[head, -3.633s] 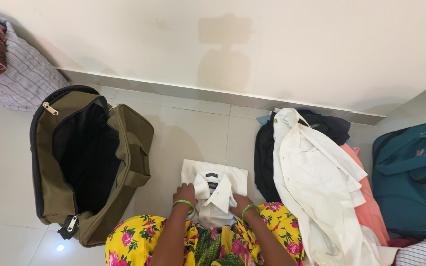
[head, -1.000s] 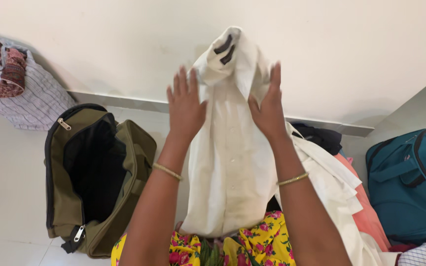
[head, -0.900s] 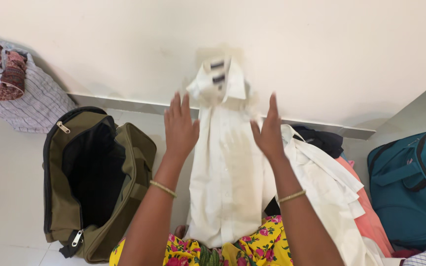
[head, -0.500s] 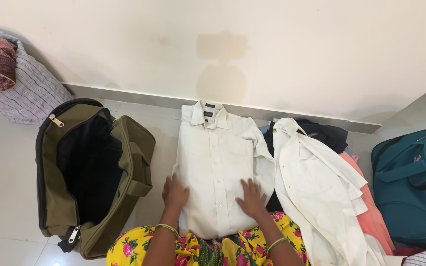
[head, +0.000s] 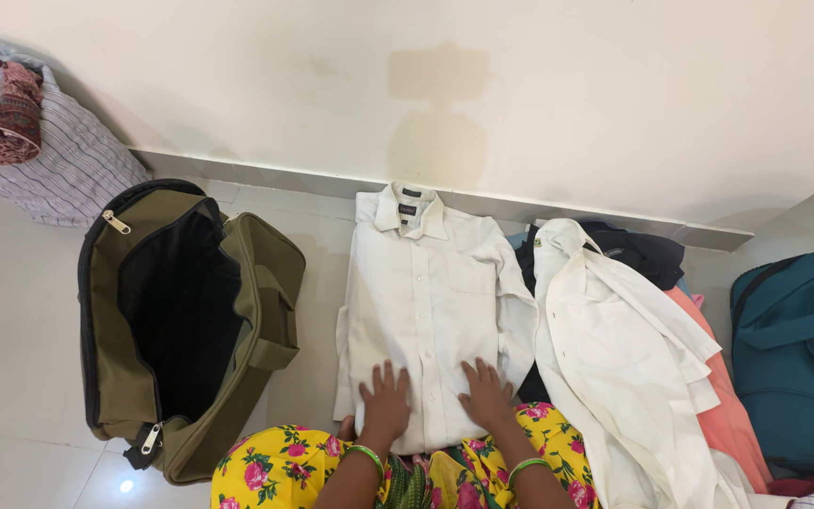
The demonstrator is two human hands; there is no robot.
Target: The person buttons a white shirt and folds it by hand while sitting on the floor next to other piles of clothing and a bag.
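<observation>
Pale tiled floor (head: 21, 311), cream wall (head: 614, 85) behind with a metal skirting strip running along its foot. Down at the bottom edge, both hands are flat on cloth: the left hand (head: 385, 401) has its fingers (head: 381, 375) spread and pressed down on the lower front of a white shirt (head: 426, 292), and the right hand (head: 487, 394) lies just beside it, fingers (head: 476, 369) fanned out too, palm down, gripping nothing. The shirt lies button-side up on the floor, reaching away from the fingertips, collar up against the skirting, hem under the palms and touching the person's yellow floral dress (head: 284, 467). A green bangle sits on each wrist.

Left of the shirt, near but apart, an olive duffel bag (head: 256, 283) lies unzipped, dark lining showing. To the right, touching the shirt's sleeve, a heap of clothes (head: 633, 368): white shirt on top, dark and salmon pieces beneath. Far right, a teal bag (head: 793, 349). Top left corner, a striped cloth bundle (head: 58, 160) with patterned red fabric on it.
</observation>
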